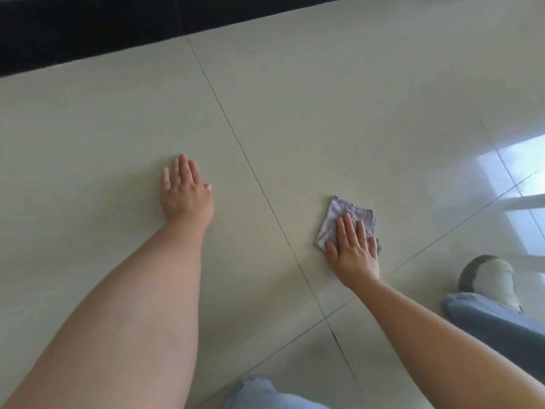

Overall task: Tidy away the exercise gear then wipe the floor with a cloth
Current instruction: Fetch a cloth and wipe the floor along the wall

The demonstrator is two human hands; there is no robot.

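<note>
A small grey folded cloth (343, 215) lies on the pale tiled floor (295, 119), right of centre. My right hand (352, 249) presses flat on the cloth's near half with straight fingers. My left hand (184, 188) rests flat on the bare floor to the left, fingers straight and together, about a tile seam away from the cloth. No exercise gear shows in the head view.
A black skirting band (88, 28) runs along the far edge of the floor. My right foot in a grey-and-white shoe (489, 277) with a denim trouser leg (495, 323) stands at the right. My denim-clad knee (265, 394) shows at the bottom. A window reflection (525, 178) gleams at right.
</note>
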